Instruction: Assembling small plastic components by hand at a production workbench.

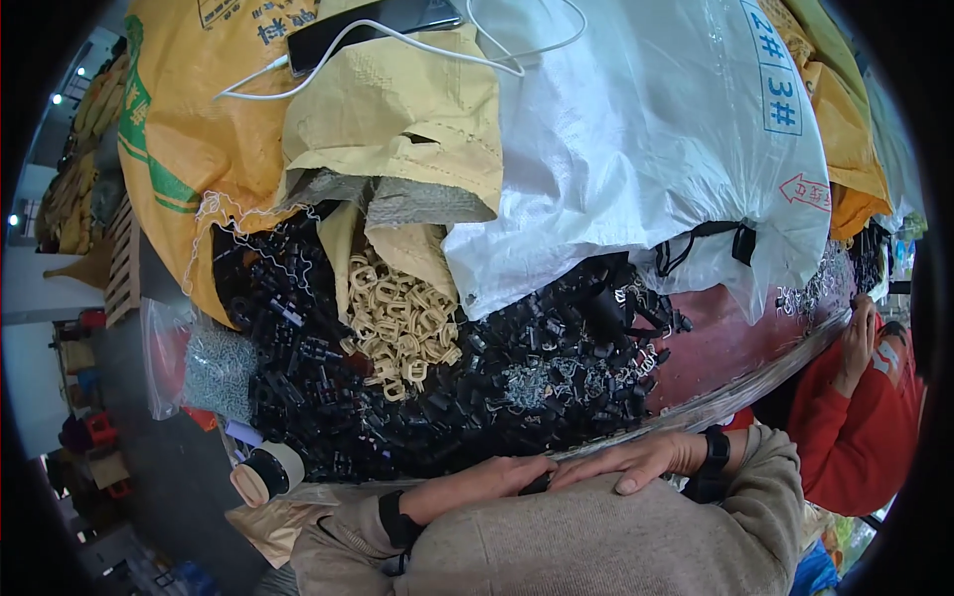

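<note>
Close to the table's near edge, my left hand (pixel 489 481) is closed, its fingers curled over a small black plastic part (pixel 538 484) that is mostly hidden. From the right comes my right hand (pixel 636 460), fingers stretched out toward that part and thumb apart, with nothing seen in it. Just beyond both hands spreads a heap of small black plastic parts (pixel 477 417). Cream-coloured plastic loops (pixel 402 323) spill onto it from a yellow woven sack (pixel 397 119). Small silvery metal pieces (pixel 527 385) lie among the black parts.
A clear bag of small metal pieces (pixel 221 372) and a round cream-and-black container (pixel 266 474) stand at the left. A large white sack (pixel 646 129) covers the back. A phone (pixel 368 35) with a white cable rests on the sacks. Another person in red (pixel 860 417) works at right.
</note>
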The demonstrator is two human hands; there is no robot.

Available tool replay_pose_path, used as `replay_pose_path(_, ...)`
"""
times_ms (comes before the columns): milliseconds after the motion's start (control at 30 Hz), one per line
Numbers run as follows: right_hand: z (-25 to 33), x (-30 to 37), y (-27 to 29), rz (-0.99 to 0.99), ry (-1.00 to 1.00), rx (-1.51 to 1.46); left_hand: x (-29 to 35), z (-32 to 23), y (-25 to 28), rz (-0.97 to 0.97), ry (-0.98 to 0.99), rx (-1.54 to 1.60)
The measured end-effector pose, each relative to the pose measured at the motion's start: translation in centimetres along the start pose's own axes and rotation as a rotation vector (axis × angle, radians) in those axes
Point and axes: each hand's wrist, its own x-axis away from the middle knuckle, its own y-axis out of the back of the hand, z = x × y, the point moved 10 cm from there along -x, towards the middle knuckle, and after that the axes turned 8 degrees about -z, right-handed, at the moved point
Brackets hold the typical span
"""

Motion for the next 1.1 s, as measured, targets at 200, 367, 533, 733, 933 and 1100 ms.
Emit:
replay_pose_path(200, 0.1, -0.3, 0.0, 0.062, 0.101, 0.02, 0.6, 0.6, 0.1, 0.001, 0.149, -0.049)
replay_pose_path(367, 0.1, 0.0, 0.1, 0.086, 0.15, 0.009, -0.6, -0.7, 0.5, -0.137, -0.053, -0.244)
replay_pose_path(533, -0.5, 0.2, -0.3, 0.089, 0.145, -0.002, -1.4, 0.4, -1.1, 0.022, -0.006, -0.315)
replay_pose_path(733, -0.5, 0.3, 0.1, -0.003, 0.189, -0.003, 0.0, -0.2, -0.3, 0.019, 0.102, -0.222)
replay_pose_path(933, 1.5, 3.1, 4.9, -0.171, 0.176, 0.01, 6.0, 1.3, 4.0, -0.126, 0.328, -0.126)
replay_pose_path(1100, 1.0, 3.9, 5.9, -0.45, 0.311, -0.081, 5.3, 0.3, 4.8, -0.157, 0.24, -0.276)
